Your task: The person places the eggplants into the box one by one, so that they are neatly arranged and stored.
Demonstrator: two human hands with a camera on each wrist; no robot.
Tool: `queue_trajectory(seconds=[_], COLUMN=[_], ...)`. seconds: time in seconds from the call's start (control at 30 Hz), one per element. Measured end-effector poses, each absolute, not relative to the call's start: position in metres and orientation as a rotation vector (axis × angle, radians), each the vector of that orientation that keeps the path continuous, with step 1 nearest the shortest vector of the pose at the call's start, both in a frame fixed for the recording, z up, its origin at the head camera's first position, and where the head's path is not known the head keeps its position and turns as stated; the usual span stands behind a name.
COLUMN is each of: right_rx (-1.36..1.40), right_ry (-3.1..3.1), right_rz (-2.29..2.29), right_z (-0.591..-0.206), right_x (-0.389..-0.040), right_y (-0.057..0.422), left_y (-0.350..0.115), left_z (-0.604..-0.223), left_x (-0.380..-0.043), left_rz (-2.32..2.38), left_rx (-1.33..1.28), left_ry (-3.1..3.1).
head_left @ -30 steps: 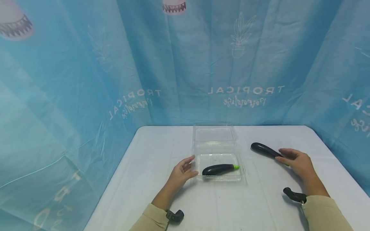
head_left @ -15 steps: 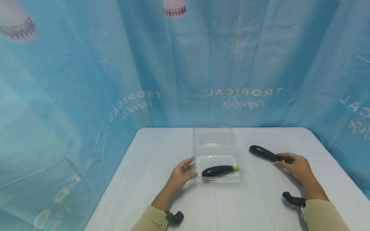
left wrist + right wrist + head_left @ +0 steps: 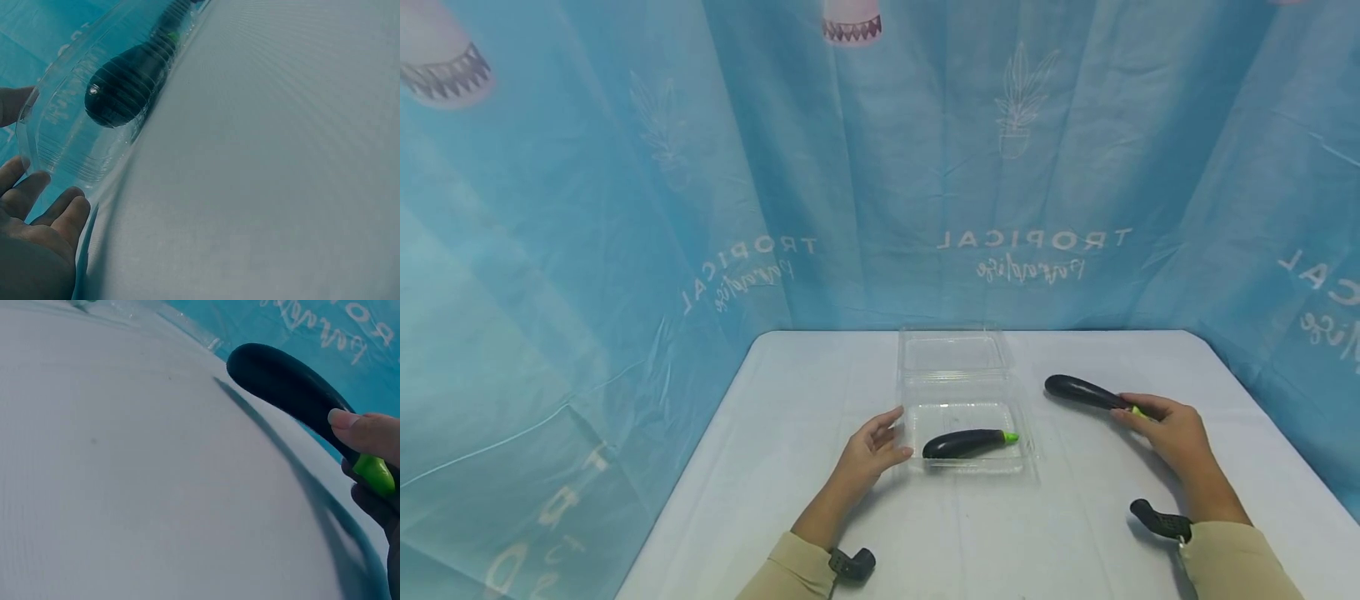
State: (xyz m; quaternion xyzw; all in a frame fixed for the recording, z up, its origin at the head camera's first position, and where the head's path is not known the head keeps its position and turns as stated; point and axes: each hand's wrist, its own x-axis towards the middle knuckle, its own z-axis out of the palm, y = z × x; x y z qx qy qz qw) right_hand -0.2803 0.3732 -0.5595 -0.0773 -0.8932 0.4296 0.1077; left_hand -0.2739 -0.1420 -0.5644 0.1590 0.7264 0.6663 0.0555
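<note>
A clear plastic clamshell container stands opened out on the table, its lid laid back at the far side. Inside its base rests a dark eggplant, green stem end to the right. My left hand is at the container's left end, thumb and fingers spread against its edge; the left wrist view shows fingertips at the clear wall. My right hand pinches a second eggplant near its green stem end. In the right wrist view this eggplant is raised, its shadow apart below.
A white cloth covers the table. Blue printed curtains hang behind it and along both sides. A black wrist device is on the left wrist, and another on the right wrist.
My right hand has closed its fingers on the second eggplant's stem end, and the eggplant has shifted slightly left. The left hand and the container stay in place.
</note>
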Motion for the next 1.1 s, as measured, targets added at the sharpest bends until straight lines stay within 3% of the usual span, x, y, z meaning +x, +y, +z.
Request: queue_trajectory(seconds=[0.57,1.1], right_rx=[-0.162,0.315], right_ry=[-2.401,-2.318], right_rz=[1.419,1.548], right_z=[-0.525,-0.511], right_x=[-0.303,-0.317], right_y=[0.312,0.248], left_y=[-0.142,-0.141], left_z=[-0.558,-0.560], left_x=[-0.275,-0.272], left_rz=[2.009,2.012], left_rx=[0.483,0.464], left_ry=[2.208,2.199])
